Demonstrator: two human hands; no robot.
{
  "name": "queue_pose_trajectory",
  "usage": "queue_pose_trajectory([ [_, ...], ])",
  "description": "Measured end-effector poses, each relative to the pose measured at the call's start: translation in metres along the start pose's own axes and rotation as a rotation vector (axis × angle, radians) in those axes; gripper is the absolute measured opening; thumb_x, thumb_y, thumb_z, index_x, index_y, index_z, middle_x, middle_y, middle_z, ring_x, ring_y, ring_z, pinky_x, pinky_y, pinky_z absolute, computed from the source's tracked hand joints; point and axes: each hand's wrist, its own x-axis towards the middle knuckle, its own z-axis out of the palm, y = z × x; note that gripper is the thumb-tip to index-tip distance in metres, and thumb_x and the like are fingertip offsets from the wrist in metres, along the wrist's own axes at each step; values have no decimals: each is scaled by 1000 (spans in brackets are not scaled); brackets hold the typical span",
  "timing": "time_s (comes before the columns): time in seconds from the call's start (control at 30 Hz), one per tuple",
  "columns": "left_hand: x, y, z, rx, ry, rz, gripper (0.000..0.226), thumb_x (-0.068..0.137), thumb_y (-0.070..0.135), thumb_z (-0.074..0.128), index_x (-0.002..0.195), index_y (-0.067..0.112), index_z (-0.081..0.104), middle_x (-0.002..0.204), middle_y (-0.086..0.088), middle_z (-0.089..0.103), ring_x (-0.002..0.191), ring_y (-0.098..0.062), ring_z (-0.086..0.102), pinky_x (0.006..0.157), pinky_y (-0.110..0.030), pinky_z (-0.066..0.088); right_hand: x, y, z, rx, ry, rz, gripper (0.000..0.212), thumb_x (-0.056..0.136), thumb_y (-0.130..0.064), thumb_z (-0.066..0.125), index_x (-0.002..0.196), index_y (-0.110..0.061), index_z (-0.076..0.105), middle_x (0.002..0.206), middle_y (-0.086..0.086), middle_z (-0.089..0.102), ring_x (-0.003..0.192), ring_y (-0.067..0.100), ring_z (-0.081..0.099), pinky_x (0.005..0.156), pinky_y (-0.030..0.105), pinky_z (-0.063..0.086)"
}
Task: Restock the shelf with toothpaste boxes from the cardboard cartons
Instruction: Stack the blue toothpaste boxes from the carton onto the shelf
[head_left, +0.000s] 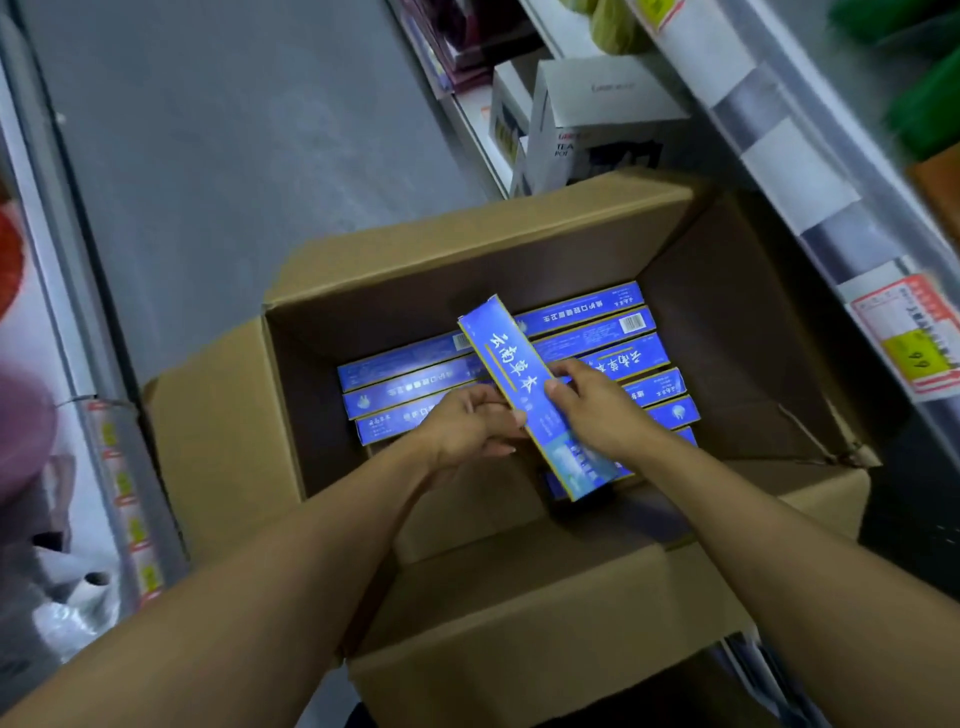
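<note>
Left hand: fingers curled against the left edge of one blue toothpaste box, gripping it near its middle. Right hand: thumb lies across the printed top face, fingers wrap the right edge; this hand grips the same box. Both forearms reach in from the bottom of the frame.

Held box: long, narrow, blue with white lettering and a thin yellow edge. It is raised above the packed layer and lies diagonally, far end pointing up-left, near end down-right. At least one more blue box sits directly under its near end; whether that one is also held, I cannot tell.

Below the hands: rows of matching blue boxes lie flat on the bottom of an open cardboard carton. They run roughly side to side, packed edge to edge in two columns, one left of the hands and one right. The near part of the carton floor is dark and hard to make out.

Carton: all four flaps folded outward; it rests on a grey floor in an aisle.

Surroundings: a shelf edge with price labels runs along the right side, close to the carton. A white teapot box stands on a low shelf beyond the far flap. Shelving on the left is blurred.
</note>
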Motion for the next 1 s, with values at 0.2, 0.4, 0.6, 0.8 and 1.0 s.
queue_pose_trajectory([
  [0.2, 17, -37, -39, 973, 350, 71, 49, 79, 13, 71, 123, 14, 50, 124, -8, 49, 115, -27, 49, 96, -37, 43, 15, 26, -10, -88, 115, -26, 34, 101, -25, 37, 129, -12, 49, 115, 11, 61, 106, 27, 55, 71, 25, 32],
  [0.4, 47, -59, -52, 1258, 569, 151, 48, 77, 18, 70, 120, 14, 48, 123, -9, 44, 116, -30, 40, 91, -41, 38, 38, 53, -13, -85, 140, -65, 36, 101, -26, 36, 132, -12, 49, 115, 10, 62, 103, 25, 55, 76, 25, 35],
  [0.6, 64, -71, -55, 1353, 710, 195, 45, 74, 7, 69, 113, 10, 48, 113, -12, 50, 106, -33, 44, 81, -38, 34, 47, 66, -10, -78, 144, -83, 36, 101, -27, 36, 132, -14, 48, 117, 9, 60, 104, 25, 55, 76, 25, 34],
  [0.8, 62, -70, -59, 1366, 584, 179, 40, 78, 18, 69, 114, 9, 52, 113, -13, 47, 110, -32, 43, 79, -37, 38, 46, 72, -12, -49, 141, -103, 37, 101, -25, 37, 134, -12, 48, 120, 6, 59, 99, 17, 52, 69, 19, 31],
  [1.0, 40, -45, -51, 923, 353, 23, 30, 83, 24, 70, 101, 12, 50, 92, -7, 59, 82, -21, 55, 71, -29, 40, 31, 66, -34, -75, 148, -82, 37, 101, -26, 36, 132, -12, 48, 120, 10, 61, 109, 27, 55, 75, 24, 34],
])
